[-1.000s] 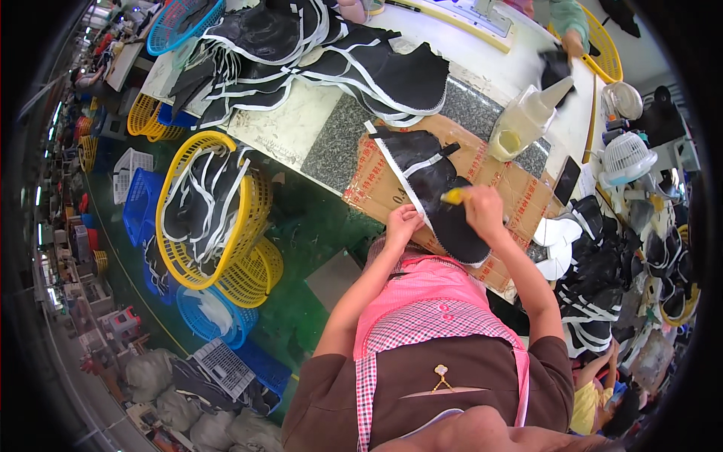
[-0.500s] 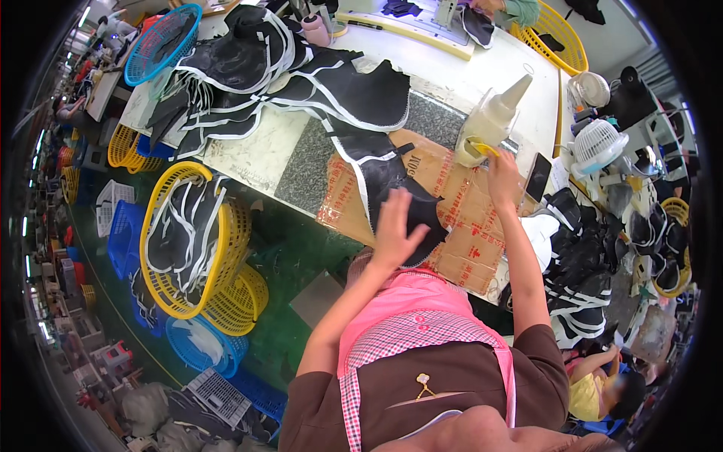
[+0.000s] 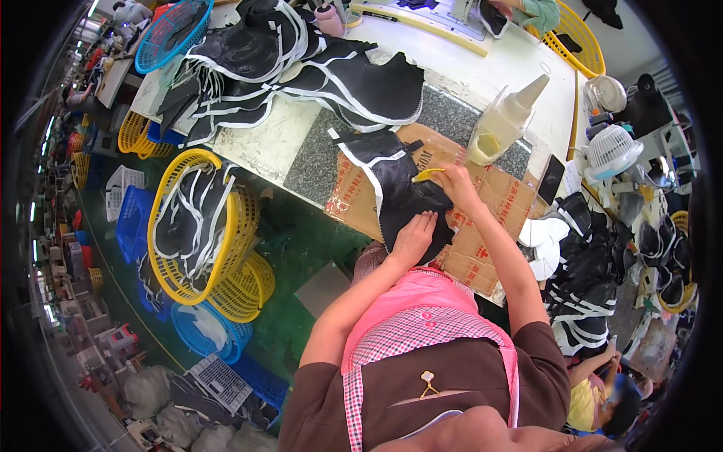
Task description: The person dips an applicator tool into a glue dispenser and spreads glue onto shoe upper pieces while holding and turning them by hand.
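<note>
Black panel (image 3: 401, 205) on the cardboard sheet (image 3: 493, 202), which presumably shields the counter (image 3: 553, 105). Left hand (image 3: 414, 238), fingers together, lies flat on the panel, apparently steadying it; right hand (image 3: 456, 186), above the sheet, clamps a yellow applicator (image 3: 426, 175); bottle (image 3: 498, 124) at the sheet's far edge, seemingly for reach.

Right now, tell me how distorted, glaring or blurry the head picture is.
Head view: strong fisheye bending toward the rim, corners black; head view: pale sheen on the black piece, the white table bright; head view: left hand and right hand fairly crisp, far detail small and soft.
</note>
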{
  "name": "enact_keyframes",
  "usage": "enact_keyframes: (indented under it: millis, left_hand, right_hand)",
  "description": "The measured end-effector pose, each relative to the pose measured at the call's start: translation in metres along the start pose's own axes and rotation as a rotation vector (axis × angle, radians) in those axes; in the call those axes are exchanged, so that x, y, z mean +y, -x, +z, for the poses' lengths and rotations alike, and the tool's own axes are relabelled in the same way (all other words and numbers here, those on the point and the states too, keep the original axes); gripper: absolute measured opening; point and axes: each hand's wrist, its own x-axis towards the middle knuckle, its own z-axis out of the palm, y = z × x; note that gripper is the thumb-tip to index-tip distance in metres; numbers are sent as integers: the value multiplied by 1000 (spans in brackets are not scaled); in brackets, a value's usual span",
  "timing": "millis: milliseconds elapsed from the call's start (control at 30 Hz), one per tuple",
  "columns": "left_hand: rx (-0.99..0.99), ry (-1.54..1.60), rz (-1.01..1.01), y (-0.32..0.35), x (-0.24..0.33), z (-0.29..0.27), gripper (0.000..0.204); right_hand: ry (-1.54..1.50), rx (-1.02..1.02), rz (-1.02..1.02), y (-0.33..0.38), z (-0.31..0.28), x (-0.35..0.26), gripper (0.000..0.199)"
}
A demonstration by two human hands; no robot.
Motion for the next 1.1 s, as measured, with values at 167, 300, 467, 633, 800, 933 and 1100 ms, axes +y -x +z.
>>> enact_keyframes:
  millis: [167,300,467,633,800,933,1100]
  left_hand:
    - [-27,-80,68,13,-3,-3,37]
    - [-53,-90,90,16,-7,0,36]
    - [-88,-71,102,19,-9,-5,32]
    - [-209,150,-2,34,-11,-30,18]
    - [-98,417,-161,43,-17,-48,13]
    - [-92,390,-650,66,-19,-81,24]
    - [-107,607,-997,100,-29,-57,39]
  right_hand:
    - [14,-190,-153,13,-35,36,13]
    - [25,-290,-27,12,-57,38,11]
    - [-127,-245,-60,-6,-11,10,13]
    - [-31,-428,45,5,-28,57,13]
    - [-173,-214,168,10,13,-12,13]
    - [171,12,-244,75,59,-35,23]
    - [-113,147,25,77,59,-56,34]
